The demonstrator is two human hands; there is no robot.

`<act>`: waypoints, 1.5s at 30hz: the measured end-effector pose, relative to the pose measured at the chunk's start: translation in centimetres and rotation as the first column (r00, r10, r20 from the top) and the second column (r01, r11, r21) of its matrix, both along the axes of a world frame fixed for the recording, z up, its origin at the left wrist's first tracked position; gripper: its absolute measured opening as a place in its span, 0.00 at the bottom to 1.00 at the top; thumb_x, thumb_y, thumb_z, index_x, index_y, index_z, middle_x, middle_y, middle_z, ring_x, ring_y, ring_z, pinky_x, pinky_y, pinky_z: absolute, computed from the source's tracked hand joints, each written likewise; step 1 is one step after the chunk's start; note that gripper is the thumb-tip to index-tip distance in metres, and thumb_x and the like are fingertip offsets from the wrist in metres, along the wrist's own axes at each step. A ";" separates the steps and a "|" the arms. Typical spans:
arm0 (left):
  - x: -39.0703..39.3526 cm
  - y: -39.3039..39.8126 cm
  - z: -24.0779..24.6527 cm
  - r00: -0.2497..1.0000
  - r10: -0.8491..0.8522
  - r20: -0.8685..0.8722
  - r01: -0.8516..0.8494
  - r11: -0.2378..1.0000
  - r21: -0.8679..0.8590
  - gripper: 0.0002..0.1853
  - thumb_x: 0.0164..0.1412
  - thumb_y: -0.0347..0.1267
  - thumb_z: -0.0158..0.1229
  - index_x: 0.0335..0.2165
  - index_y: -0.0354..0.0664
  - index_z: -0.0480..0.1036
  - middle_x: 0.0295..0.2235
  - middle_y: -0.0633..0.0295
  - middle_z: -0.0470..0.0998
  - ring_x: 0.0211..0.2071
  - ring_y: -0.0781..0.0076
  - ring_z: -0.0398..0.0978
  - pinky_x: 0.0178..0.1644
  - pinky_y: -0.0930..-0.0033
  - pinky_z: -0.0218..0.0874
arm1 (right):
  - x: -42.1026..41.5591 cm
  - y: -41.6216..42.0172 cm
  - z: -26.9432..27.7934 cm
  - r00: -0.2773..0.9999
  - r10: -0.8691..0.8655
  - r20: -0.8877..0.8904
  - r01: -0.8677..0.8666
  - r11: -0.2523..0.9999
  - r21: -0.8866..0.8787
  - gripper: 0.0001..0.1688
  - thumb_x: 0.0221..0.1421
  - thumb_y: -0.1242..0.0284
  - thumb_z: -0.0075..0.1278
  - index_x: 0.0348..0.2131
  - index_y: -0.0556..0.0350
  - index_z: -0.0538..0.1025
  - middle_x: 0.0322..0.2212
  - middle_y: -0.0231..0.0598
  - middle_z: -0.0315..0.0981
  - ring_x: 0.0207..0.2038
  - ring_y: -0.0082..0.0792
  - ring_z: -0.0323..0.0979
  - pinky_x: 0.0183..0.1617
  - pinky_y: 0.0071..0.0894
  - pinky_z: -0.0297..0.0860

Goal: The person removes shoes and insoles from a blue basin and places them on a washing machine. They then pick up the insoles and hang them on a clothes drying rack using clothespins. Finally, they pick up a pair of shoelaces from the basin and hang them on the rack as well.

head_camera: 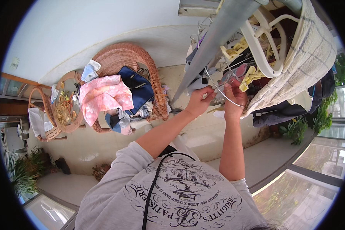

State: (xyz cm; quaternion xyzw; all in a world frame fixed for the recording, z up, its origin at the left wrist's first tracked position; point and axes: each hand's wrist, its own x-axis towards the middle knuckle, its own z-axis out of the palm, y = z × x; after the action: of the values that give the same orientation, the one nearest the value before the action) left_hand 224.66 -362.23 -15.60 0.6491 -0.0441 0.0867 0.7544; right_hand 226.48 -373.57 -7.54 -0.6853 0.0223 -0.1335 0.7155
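Note:
Both my hands are raised at a round wire drying hanger (211, 76) with metal clips and small laundry hanging from it. My left hand (199, 100) pinches the edge of a small grey cloth (219, 94) between thumb and fingers. On the cloth's other side, my right hand (235, 99) grips it close to a wire clip, inside the ring's lower curve. Its fingertips are partly hidden by the clips and fabric. A pink and grey item (241, 70) hangs just above my right hand. Yellow plastic clips (248, 78) are close beside it.
A grey metal pole (215, 43) slants past the hanger. A cream checked towel (299, 63) and a white plastic hanger (264, 40) crowd the right. At left, a wicker chair (158, 86) holds pink floral fabric (106, 95), a navy bag (138, 89) and small clothes. Potted plants (294, 129) line the windows.

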 end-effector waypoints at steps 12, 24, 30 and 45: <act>-0.2 -0.6 -0.9 0.996 -0.080 0.035 0.084 0.988 -0.130 0.05 0.59 0.26 0.59 0.32 0.36 0.71 0.25 0.69 0.72 0.28 0.82 0.64 0.33 0.76 0.57 | 0.1 -1.4 -1.2 0.999 -0.035 0.029 0.034 0.998 0.048 0.07 0.53 0.81 0.59 0.35 0.61 0.77 0.28 0.30 0.76 0.30 0.18 0.69 0.37 0.18 0.66; -0.5 -0.2 -0.8 0.983 -0.180 0.025 0.182 0.965 -0.191 0.04 0.59 0.24 0.58 0.32 0.36 0.71 0.29 0.69 0.73 0.31 0.82 0.65 0.37 0.76 0.58 | 0.0 -2.1 -0.8 0.995 0.005 -0.103 0.003 0.997 0.074 0.07 0.56 0.76 0.58 0.35 0.62 0.78 0.26 0.31 0.75 0.29 0.21 0.70 0.37 0.22 0.66; -0.6 -0.1 -0.2 0.980 -0.195 0.026 0.196 0.961 -0.197 0.04 0.60 0.24 0.59 0.33 0.36 0.71 0.29 0.69 0.73 0.32 0.83 0.65 0.37 0.77 0.58 | -0.1 -2.0 -0.4 0.996 0.041 -0.080 -0.034 0.996 0.087 0.06 0.56 0.76 0.58 0.33 0.61 0.77 0.25 0.31 0.74 0.28 0.21 0.69 0.36 0.21 0.66; -1.6 -0.6 2.5 0.957 0.139 0.256 -0.202 0.950 0.237 0.06 0.53 0.20 0.61 0.32 0.33 0.75 0.36 0.53 0.78 0.32 0.56 0.77 0.35 0.67 0.68 | -0.9 -0.4 1.0 0.987 -0.096 -0.128 0.117 0.979 0.165 0.07 0.55 0.74 0.60 0.27 0.58 0.76 0.20 0.28 0.70 0.22 0.18 0.63 0.27 0.18 0.59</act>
State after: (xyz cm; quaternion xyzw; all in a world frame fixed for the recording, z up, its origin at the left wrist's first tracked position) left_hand 223.03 -362.84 -13.11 0.7289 -0.0879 0.2221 0.6415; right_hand 225.54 -374.01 -6.57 -0.6255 0.1131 -0.1283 0.7613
